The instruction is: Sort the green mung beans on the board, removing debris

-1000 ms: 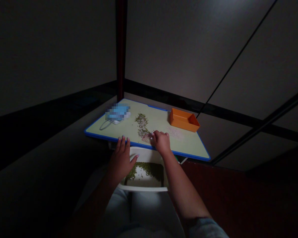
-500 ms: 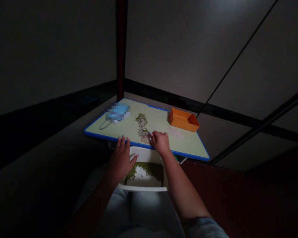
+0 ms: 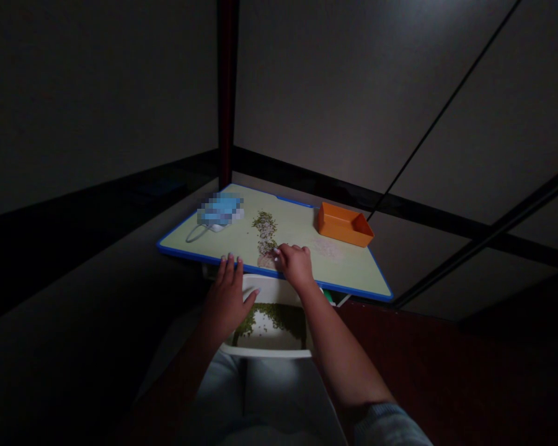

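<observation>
At near edge of table (image 3: 298,223), left hand (image 3: 229,298) rests spread; right hand (image 3: 296,265) curled at near end of grain pile (image 3: 266,230), can't tell if pinching; white bin (image 3: 272,354) just nearer.

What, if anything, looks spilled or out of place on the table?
Only the loose grains: green and pale ones lie mixed on the table, with a stray at left, resembling a spill. The orange box sits upright. The blue item is pixelated, so I can't judge it.
</observation>
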The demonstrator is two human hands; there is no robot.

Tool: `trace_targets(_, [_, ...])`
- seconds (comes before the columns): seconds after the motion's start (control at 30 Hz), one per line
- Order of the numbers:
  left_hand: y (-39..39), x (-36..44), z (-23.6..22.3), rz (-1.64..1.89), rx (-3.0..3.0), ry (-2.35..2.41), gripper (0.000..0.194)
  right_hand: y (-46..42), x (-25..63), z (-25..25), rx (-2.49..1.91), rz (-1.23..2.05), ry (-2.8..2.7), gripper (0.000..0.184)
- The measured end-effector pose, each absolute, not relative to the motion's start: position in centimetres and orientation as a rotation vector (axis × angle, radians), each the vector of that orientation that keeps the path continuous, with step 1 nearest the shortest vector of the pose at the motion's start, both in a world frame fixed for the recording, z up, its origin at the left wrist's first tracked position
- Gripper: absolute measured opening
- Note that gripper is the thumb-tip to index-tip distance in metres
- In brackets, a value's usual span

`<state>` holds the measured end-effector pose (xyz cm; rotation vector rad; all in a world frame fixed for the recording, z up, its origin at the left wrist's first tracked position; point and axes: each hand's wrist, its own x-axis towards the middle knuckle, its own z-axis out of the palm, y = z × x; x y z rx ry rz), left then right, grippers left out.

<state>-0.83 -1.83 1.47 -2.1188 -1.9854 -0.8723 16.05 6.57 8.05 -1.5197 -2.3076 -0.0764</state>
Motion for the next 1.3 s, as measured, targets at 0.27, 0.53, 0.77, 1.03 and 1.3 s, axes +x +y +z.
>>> trace_targets(0.27, [-1.9, -0.9, 1.6, -0.880, -2.116, -1.980, 0.076, 6.7, 17.0, 8.1, -1.491, 0.006, -2.218, 0.023])
trace_targets(0.53, [-1.4, -1.3, 0.5, -0.905, -2.120, -1.940, 0.076, 7.5, 21.4, 7.6, -1.753, 0.043, -1.671, 0.036])
trace_targets(0.77, [-0.8, -1.2, 0.3, -0.897, -2.111, -1.930, 0.081, 7.4, 22.4, 7.6, -2.033, 0.026, -1.603, 0.030])
trace_targets(1.03, [-0.7, -1.1, 0.4, -0.915, -2.086, -1.900, 0.079, 7.3, 21.3, 7.9, -2.064, 0.043, -1.786, 0.028])
trace_targets(1.3, [-0.7, -1.1, 0.3, -0.945, -2.078, -1.894, 0.078, 7.1, 20.4, 8.0, -1.882, 0.048, -1.958, 0.027])
